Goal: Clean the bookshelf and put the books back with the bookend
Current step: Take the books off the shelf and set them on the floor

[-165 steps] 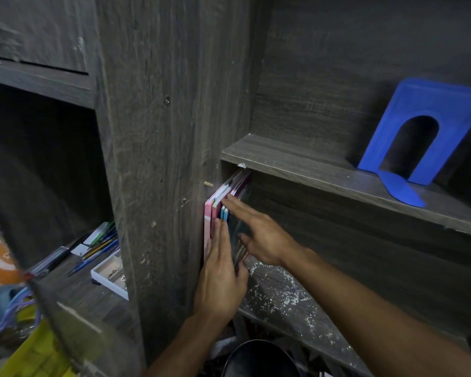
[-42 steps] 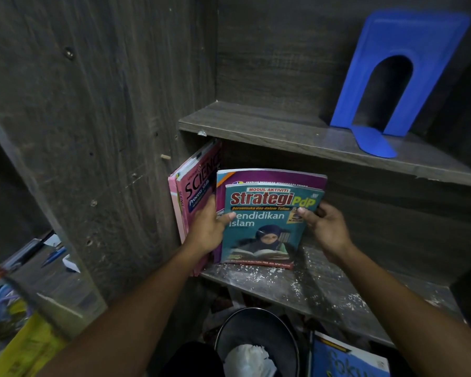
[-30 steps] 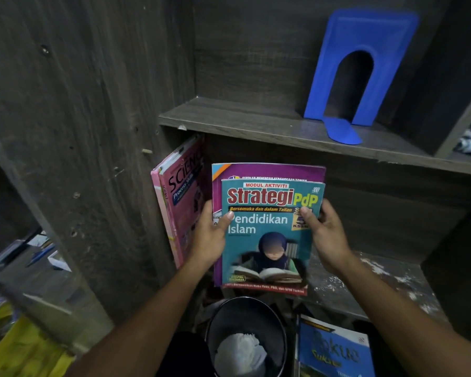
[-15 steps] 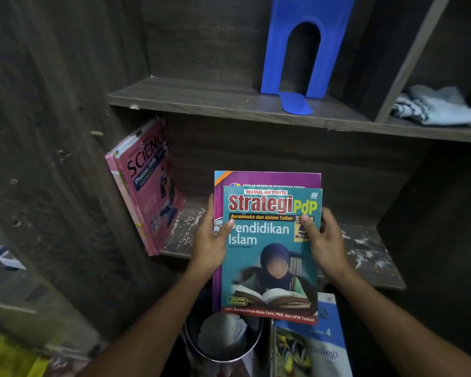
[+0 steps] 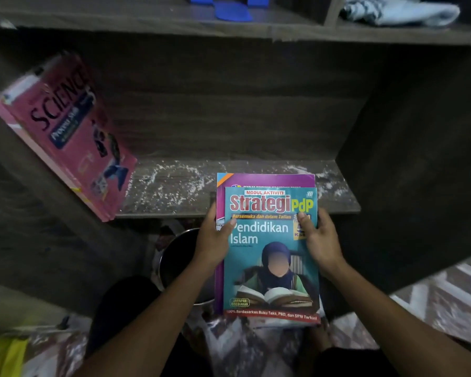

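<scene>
Left hand (image 5: pixel 215 238) and right hand (image 5: pixel 321 240) grip two books (image 5: pixel 269 254); the Science book (image 5: pixel 65 131), leaning unpropped at the left end of the shelf (image 5: pixel 174 186), may slide off.

bookend (image 5: pixel 230 10): top edge chops it off, only the blue foot shows
purple book (image 5: pixel 267 180): mostly buried behind the teal book (image 5: pixel 272 254), title unreadable
science book (image 5: pixel 65 126): blurry, small print is mush
bin (image 5: pixel 174 257): partly behind the books
</scene>
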